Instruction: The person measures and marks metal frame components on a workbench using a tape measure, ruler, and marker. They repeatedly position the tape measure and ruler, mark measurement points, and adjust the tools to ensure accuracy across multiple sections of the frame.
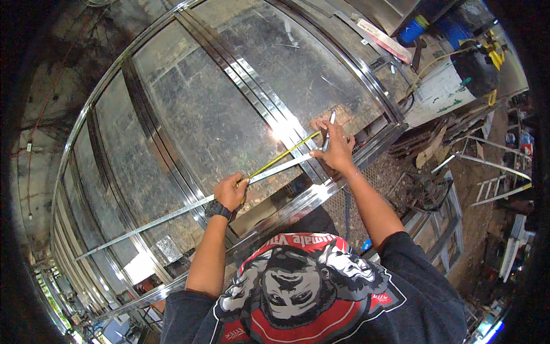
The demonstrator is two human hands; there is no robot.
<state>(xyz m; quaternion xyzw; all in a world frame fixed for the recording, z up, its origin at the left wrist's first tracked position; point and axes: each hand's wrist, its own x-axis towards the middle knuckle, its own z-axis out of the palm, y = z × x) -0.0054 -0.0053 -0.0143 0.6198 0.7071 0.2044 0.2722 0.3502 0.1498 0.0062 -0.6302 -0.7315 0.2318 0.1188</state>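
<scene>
A shiny metal frame with several crossbars (252, 86) lies in front of me. Across its near side runs a long flat metal strip (143, 227). My left hand (230, 192) is closed at the near end of a yellow tape measure blade (281, 157), its fingers over the strip; the case does not show. From there the blade slants up to my right hand (336, 149), over a pair of crossbars. A white and dark pen (329, 132) is gripped in my right hand, pointing up. That hand's fingertips are beside the strip's right end.
Under the frame is a scuffed dark tabletop (195, 103). Beyond its right end are a blue container (413, 30), a hammer (418, 54) and a black round tank (478, 71) with a yellow hose. A stepladder (498, 166) and metal frames (435, 229) stand at right.
</scene>
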